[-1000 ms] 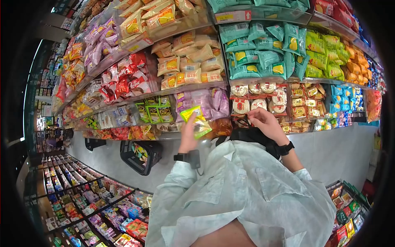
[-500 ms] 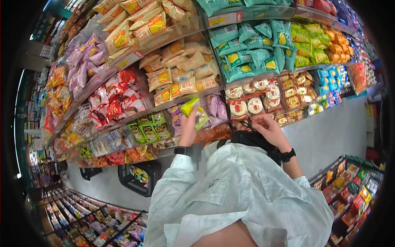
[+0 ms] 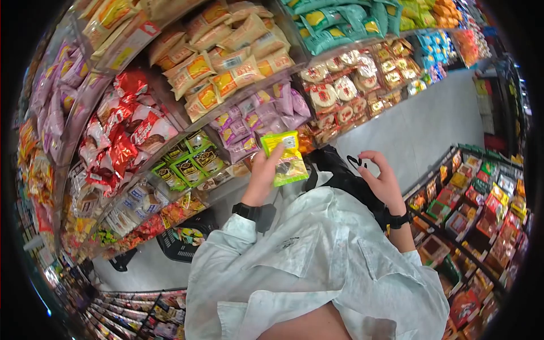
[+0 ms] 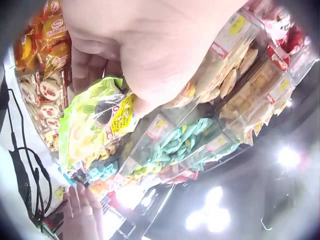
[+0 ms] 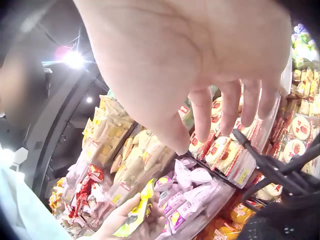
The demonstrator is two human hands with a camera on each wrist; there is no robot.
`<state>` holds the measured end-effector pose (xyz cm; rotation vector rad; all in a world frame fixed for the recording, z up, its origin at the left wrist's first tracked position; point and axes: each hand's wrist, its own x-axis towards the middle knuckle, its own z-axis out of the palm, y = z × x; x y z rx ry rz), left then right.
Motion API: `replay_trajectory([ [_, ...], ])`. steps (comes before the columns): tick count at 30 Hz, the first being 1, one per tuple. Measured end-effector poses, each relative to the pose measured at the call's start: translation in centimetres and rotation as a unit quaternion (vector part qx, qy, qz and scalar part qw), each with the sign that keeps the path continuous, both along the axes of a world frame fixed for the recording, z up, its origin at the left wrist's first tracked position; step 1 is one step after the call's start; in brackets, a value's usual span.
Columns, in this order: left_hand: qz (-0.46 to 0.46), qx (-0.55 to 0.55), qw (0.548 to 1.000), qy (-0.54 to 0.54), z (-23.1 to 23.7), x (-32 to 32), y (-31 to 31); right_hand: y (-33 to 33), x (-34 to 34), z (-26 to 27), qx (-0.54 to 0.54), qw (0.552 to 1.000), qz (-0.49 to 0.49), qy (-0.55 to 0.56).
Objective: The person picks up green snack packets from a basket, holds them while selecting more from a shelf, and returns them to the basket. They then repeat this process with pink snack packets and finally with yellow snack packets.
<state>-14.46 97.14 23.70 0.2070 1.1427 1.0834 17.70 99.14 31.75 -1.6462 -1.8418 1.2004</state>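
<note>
My left hand [image 3: 262, 180] pinches a yellow-green snack packet [image 3: 290, 161] between thumb and fingers, held in front of my body. In the left wrist view the thumb presses along the yellow label of this packet [image 4: 90, 125]. Loosely bent, my right hand [image 3: 383, 184] hangs by a black bag [image 3: 343, 173] at my waist. Its fingers [image 5: 231, 102] hold nothing in the right wrist view, and black straps [image 5: 280, 170] of the bag lie just below them. Purple snack packs [image 3: 258, 119] fill the bin beyond the left hand.
Shelves ahead carry beige packs [image 3: 229, 68], red packs [image 3: 127, 133], green-and-black packs [image 3: 187, 164] and white round cakes [image 3: 334, 90]. A black basket [image 3: 181, 243] with packets stands on the floor at left. Another stocked rack [image 3: 470, 209] is at right, past grey floor [image 3: 419, 113].
The view has swung left and downward along the shelves. The packet has turned to show more of its front. My right hand has moved away from the shelf front, its fingers more spread.
</note>
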Motion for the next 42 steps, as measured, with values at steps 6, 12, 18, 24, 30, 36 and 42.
replay_trajectory([
  [6, -0.204, 0.147, 0.965, 0.079, 1.6, 3.0, -1.0, -2.3, -4.0, 2.7, -0.071, 0.992, 0.024, 0.102],
  [12, -0.242, 0.226, 0.943, 0.023, 5.6, 6.2, -3.7, -5.2, -3.9, 3.1, -0.015, 0.996, 0.054, 0.064],
  [18, -0.278, 0.289, 0.910, 0.103, 7.6, 8.2, -8.2, -9.4, -0.8, 3.0, 0.112, 0.991, 0.053, 0.046],
  [24, -0.181, 0.328, 0.920, 0.112, 7.1, 12.1, -16.3, -14.8, 2.5, 3.9, 0.275, 0.957, 0.091, 0.012],
  [30, -0.072, 0.129, 0.983, 0.106, 6.4, 15.3, -25.3, -21.5, 4.9, -0.3, 0.206, 0.955, 0.086, 0.196],
  [36, -0.029, 0.105, 0.978, 0.181, 8.6, 12.7, -33.3, -27.3, 1.9, -0.5, 0.107, 0.950, 0.113, 0.271],
  [42, -0.053, 0.162, 0.940, 0.295, 7.6, 10.6, -37.8, -30.9, -0.6, -0.5, -0.062, 0.889, 0.000, 0.453],
])
